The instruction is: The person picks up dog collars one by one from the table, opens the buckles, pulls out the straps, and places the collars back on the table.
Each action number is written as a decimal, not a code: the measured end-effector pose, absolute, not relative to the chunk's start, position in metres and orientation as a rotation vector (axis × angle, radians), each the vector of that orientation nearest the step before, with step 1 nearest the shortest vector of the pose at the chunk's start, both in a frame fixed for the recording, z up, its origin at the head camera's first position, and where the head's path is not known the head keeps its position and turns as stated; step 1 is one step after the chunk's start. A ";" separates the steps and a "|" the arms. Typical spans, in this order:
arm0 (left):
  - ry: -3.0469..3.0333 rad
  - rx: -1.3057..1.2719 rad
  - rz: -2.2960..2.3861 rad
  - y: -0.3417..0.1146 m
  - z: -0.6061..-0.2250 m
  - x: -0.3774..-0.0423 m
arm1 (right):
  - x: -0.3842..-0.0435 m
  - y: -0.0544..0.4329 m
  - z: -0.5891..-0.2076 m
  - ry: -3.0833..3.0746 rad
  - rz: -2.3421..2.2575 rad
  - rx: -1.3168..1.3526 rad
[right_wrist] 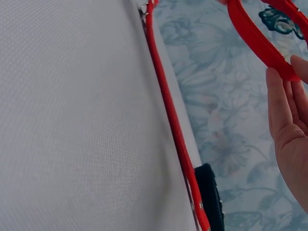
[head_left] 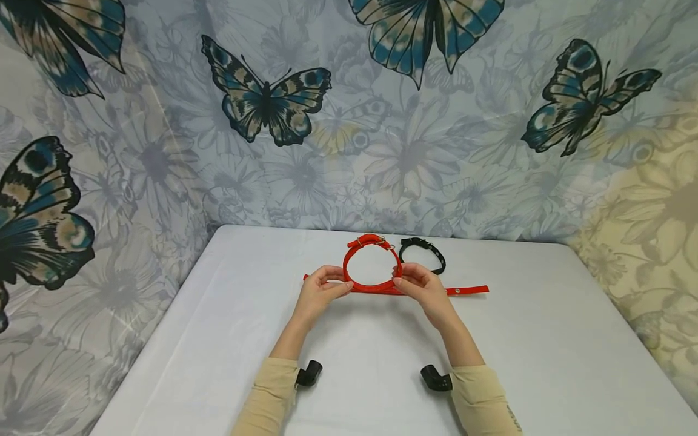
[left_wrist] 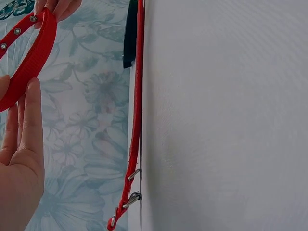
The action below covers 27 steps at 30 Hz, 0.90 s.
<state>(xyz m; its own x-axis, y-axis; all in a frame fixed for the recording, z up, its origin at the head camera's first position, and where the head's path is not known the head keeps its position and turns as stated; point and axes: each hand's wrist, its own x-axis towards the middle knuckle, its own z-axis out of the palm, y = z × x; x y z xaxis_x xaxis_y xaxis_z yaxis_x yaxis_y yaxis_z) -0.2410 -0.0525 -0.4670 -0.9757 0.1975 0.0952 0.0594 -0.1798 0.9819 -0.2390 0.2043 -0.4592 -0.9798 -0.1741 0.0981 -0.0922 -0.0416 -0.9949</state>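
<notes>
Pinching round red fabric collar in left grip and right grip, above white table; already fastened into loop, like round black collar lying behind; probably left to fasten: straight red strap, unbuckled

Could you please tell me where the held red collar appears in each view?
Head: the held red collar is just right of centre, between the left hand and right hand.
Left wrist: upper left corner, cut off.
Right wrist: upper right corner, cut off.
Shared landmark: the straight red strap.
</notes>
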 end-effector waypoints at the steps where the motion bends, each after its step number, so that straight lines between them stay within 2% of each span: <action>1: 1.961 0.304 2.317 -0.053 -0.466 -0.241 | -0.239 0.204 -0.459 2.133 -2.208 -0.296; 27: 2.075 0.330 2.247 -0.061 -0.462 -0.240 | -0.237 0.203 -0.457 2.158 -2.214 -0.308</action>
